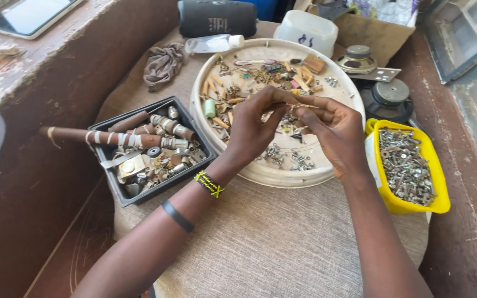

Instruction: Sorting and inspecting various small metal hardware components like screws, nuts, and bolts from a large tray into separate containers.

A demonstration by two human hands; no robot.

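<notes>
While both sets of fingertips meet over the round white tray [260, 175], the left hand [252, 129] and the right hand [332, 129] pinch a small thin part [289, 106] between them; the fingers are closed on it, though what it is stays too small to tell. Just beneath the fingers lie loose screws, wooden bits and a green cylinder [210, 108], still mixed. Out to the right of the fingers, a yellow tub [436, 182] already holds many screws, so the sorting looks partly done. Left of the fingers, a black tray [139, 197] holds metal pieces. The table's far edge is cut off.
</notes>
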